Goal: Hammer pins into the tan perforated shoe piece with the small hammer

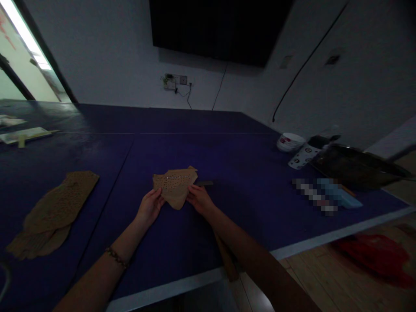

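Observation:
Between my two hands is a small tan sheet piece [177,186], dotted with holes or marks and narrowing to a rounded tip toward me; whether it is paper or leather I cannot make out. My left hand [152,206] pinches its left edge, with a bracelet on that wrist. The right edge is gripped by my right hand [199,199]. Just beyond the right hand's knuckles, a thin grey strip [206,183] lies on the purple tabletop [182,147]. A long wooden piece [225,258] shows beneath my right forearm, partly hidden.
Larger tan dotted pieces [61,203] lie stacked at the left. At the right are stacked white bowls [290,142], a patterned cup [303,156], a light blue object [341,195] and a dark basin [357,164]. A red bag-like thing [373,260] rests on the floor.

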{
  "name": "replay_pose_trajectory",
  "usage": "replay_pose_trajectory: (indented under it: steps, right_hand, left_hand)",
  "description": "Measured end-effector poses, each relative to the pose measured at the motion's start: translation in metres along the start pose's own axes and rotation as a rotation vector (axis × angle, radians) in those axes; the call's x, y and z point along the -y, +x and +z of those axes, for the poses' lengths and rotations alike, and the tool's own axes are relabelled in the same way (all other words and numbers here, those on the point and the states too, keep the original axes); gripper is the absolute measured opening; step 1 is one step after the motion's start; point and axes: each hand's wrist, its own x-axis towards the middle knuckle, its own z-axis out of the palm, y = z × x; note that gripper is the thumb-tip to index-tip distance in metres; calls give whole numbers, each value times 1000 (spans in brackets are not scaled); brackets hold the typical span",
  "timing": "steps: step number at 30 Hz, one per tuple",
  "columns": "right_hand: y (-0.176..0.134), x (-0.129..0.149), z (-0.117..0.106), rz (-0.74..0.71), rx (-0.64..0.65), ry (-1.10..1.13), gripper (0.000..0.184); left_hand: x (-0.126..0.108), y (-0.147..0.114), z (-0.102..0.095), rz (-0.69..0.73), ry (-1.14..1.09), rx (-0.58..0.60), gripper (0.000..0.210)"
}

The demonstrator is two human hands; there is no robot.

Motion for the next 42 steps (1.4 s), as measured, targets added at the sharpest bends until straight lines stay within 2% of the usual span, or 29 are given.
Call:
replay_pose_trajectory:
  steps: [15, 22, 31, 42]
  right_hand:
    - [-4, 6, -3, -28, 53, 34, 13]
    - [-1, 4, -4, -33, 46, 40, 16]
    - [1, 2, -7, -36, 43, 36, 12]
    - [1, 1, -7, -44, 42, 46, 13]
  left_hand:
    - [5, 0, -2, -16, 45, 72, 9]
    - [5, 1, -3, -32, 29, 59, 9]
    - [8, 2, -2, -19, 45, 97, 11]
    - [8, 4, -3, -18, 40, 79, 8]
